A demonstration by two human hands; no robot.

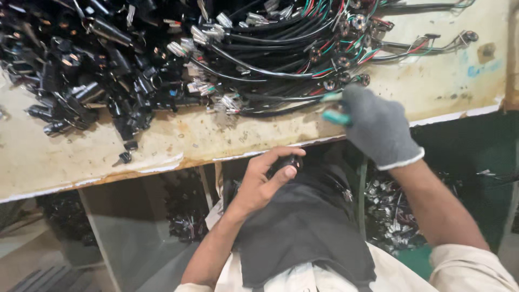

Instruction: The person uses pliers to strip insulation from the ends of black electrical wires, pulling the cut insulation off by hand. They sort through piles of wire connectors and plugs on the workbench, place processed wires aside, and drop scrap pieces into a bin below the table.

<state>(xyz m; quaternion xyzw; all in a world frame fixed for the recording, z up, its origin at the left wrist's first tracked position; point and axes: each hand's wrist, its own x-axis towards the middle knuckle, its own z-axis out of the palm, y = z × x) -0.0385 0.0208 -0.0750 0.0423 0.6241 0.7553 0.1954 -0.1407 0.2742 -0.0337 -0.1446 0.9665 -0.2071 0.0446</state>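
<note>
a small black part point(288, 161) is pinched in the bare left hand point(265, 178) below the bench edge point(162, 162); up-right, a green-handled tool point(335, 116) is clenched in the gloved right hand point(378, 127), nearer the wire harnesses point(281, 70).

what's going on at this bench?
A person sits at a worn table piled with black wired parts and cable harnesses. The bare left hand holds a small black part below the table edge. The gloved right hand grips a teal-handled tool beside the harnesses.
</note>
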